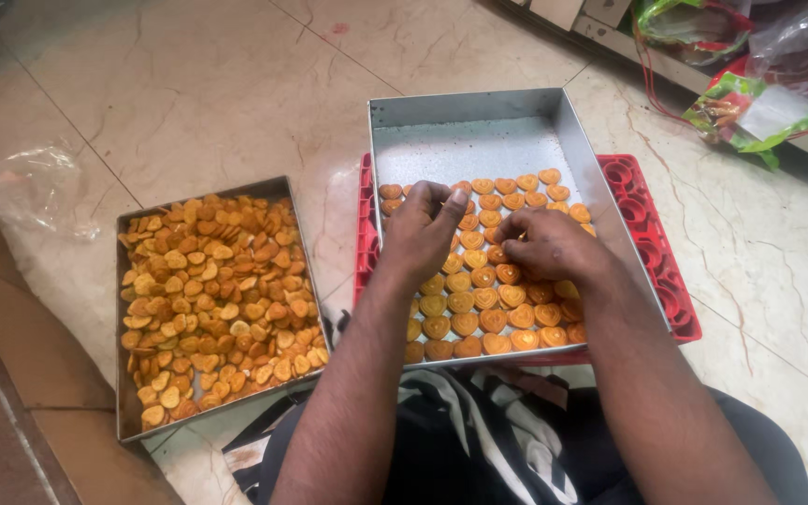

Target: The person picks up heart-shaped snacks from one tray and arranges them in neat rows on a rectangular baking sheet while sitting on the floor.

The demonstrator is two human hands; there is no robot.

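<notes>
Our left hand (pixel 423 229) and right hand (pixel 544 245) curl loosely over the heart-shaped biscuits (pixel 479 299) in the steel tray (pixel 479 117); whether either grips one, we cannot tell. A careless fingertip could knock the neat rows beneath crooked.

Under the fingers (pixel 507 245), orange-brown heart-shaped biscuits (pixel 479 309) line a dull silver tray (pixel 479 150) on a red crate (pixel 652 252). Left of them, a grey tray (pixel 128 411) holds golden, darker-flecked ones; the floor (pixel 198 84) is cream marble.

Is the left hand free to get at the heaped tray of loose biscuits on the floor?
Probably yes: the left hand rests on the arranged biscuits, and nothing lies between it and the heaped tray.
</notes>
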